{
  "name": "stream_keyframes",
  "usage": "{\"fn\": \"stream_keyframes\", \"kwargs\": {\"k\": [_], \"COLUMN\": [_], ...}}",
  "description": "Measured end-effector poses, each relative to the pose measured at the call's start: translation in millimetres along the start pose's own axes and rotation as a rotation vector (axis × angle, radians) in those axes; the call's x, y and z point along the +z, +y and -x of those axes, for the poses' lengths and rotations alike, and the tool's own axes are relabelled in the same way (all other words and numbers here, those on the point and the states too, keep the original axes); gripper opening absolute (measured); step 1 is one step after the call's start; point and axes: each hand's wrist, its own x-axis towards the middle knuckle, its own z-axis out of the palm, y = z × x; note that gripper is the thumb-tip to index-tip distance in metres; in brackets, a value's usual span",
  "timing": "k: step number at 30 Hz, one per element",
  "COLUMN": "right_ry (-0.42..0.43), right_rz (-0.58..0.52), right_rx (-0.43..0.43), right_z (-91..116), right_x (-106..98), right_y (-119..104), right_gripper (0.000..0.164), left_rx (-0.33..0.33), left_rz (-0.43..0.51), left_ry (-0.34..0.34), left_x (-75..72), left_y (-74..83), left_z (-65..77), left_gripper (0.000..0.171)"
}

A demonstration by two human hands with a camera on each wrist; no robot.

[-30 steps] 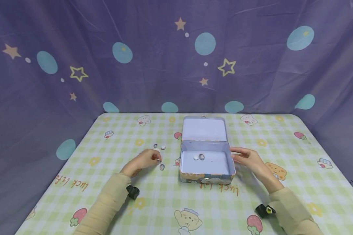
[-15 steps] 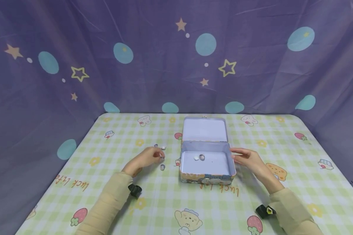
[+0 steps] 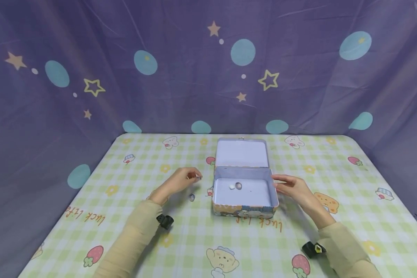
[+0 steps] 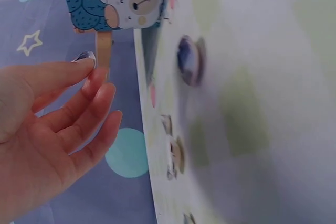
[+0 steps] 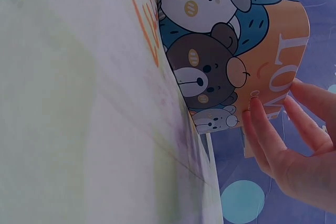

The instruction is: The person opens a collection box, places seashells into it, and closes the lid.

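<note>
I pinch a small glossy stone [image 4: 85,57] in my left hand [image 3: 181,180]; in the left wrist view its shiny face shows at the fingertips, and the remaining fingers are loosely bent and spread. This hand is above the tablecloth [image 3: 250,251], left of the tin box [image 3: 244,212] and apart from it. Just nearer to me than the hand, a loose purplish stone [image 3: 192,197] lies on the cloth; the left wrist view shows it domed and glossy. A blurred pale shape [image 4: 173,155] is also on the cloth there, and I cannot tell what it is.

The tin box stands around the middle of the table with its hinged lid [image 3: 241,153] thrown back, pale inside. On its floor, toward the left, a white stone [image 3: 232,187] and a darker brownish stone [image 3: 238,186] lie side by side.

My right hand [image 3: 293,189] is at the right side of the box, fingers fairly straight and slightly parted, their tips resting on the outer wall. That wall is printed with cartoon bears and large white lettering on orange.

Both my sleeves are beige, with a black wrist camera [image 3: 165,221] at the left cuff and another black camera [image 3: 312,249] at the right. The cloth is green-and-white checked, and behind the table hangs a purple curtain [image 3: 180,100] with stars and pale blue ovals.
</note>
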Motion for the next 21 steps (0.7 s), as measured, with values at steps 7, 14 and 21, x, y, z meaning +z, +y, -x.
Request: {"fn": "stream_keyframes", "kwargs": {"k": [7, 14, 21], "right_ry": [-0.001, -0.001, -0.007], "right_rz": [0.012, 0.026, 0.04], "right_rx": [0.0, 0.004, -0.004], "right_z": [-0.2, 0.3, 2.3], "right_x": [-0.2, 0.0, 0.8], "right_y": [0.6, 0.5, -1.5], "right_gripper": [0.053, 0.054, 0.052], "left_rx": [0.012, 0.053, 0.095], "left_rz": [-0.004, -0.03, -0.042], "left_ry": [0.027, 0.029, 0.014], "left_x": [-1.6, -2.3, -2.6], "left_y": [9.0, 18.5, 31.4], "left_z": [-9.9, -20.3, -31.9], "left_gripper": [0.012, 0.012, 0.014]}}
